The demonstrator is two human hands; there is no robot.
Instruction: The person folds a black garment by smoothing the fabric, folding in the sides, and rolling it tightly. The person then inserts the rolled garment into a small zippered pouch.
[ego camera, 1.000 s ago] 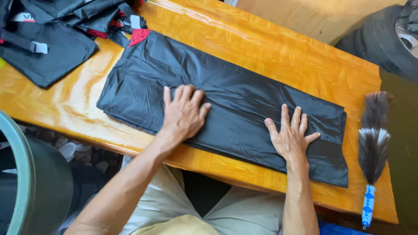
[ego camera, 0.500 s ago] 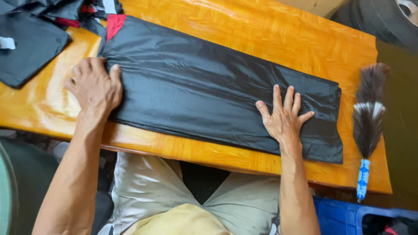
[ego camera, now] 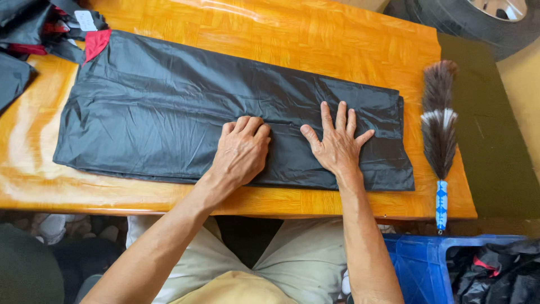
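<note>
Fingers (ego camera: 337, 121) of both hands flat, gripping nothing, on black garment (ego camera: 169, 124) atop glossy wooden table (ego camera: 315, 45).

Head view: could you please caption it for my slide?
Both hands press flat on a folded black waterproof garment on a glossy wooden table.

A glossy wooden table (ego camera: 315, 39) carries a folded black garment (ego camera: 169, 118) and a feather duster (ego camera: 439, 135).

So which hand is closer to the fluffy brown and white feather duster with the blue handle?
Right. The right hand lies flat on the black folded garment, closer to the feather duster at the table's right end. The left hand rests farther away, mid-garment.
</note>
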